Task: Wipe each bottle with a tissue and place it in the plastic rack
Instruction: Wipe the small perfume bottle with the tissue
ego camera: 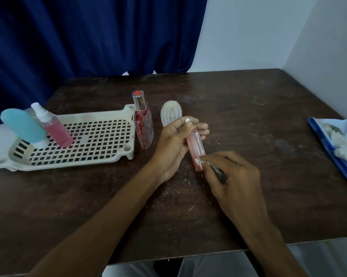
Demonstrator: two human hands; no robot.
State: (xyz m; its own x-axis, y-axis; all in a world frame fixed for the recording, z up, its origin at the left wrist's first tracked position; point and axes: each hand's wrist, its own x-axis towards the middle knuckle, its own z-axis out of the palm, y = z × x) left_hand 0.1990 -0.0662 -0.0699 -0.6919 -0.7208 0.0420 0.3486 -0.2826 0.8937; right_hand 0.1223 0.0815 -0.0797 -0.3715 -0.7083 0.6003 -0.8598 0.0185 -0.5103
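Dark table [258, 108]: left hand [172, 144] fingers [201, 130] grip pink bottle [196, 143]; right hand [236, 176] fingers [218, 157] pinch tissue [201, 162], mostly hidden.

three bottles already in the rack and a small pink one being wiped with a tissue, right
Not three: the head view shows two in the rack, a blue bottle and a pink spray bottle. The small pink bottle is being wiped with a tissue.

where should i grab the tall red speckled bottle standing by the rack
Probably best: take the tall bottle around its narrow glass body, just below the silver cap, coming from the near side. It stands upright, with the rack close on its left and the ribbed white bottle on its right.
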